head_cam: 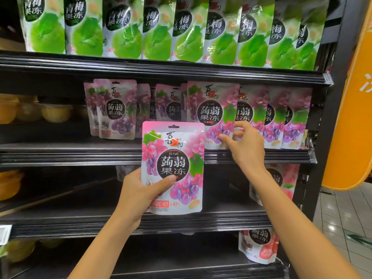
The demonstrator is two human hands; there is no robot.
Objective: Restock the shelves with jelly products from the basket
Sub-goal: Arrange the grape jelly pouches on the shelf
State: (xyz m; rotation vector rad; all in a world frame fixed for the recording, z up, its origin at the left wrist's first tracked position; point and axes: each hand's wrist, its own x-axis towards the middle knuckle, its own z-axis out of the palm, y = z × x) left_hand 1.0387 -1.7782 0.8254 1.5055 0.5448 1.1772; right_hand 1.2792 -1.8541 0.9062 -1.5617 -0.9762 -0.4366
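Observation:
My left hand grips a pink grape jelly pouch by its lower left corner and holds it upright in front of the middle shelf. My right hand reaches to a matching grape pouch that stands at the front of that shelf, with fingertips on its lower right part and the thumb behind its edge. More grape pouches stand in rows to the left and right. The basket is out of view.
Green plum jelly pouches fill the top shelf. Yellow jelly cups sit at the middle shelf's left. Peach pouches and strawberry pouches stand on lower shelves at the right. An orange sign borders the rack's right side.

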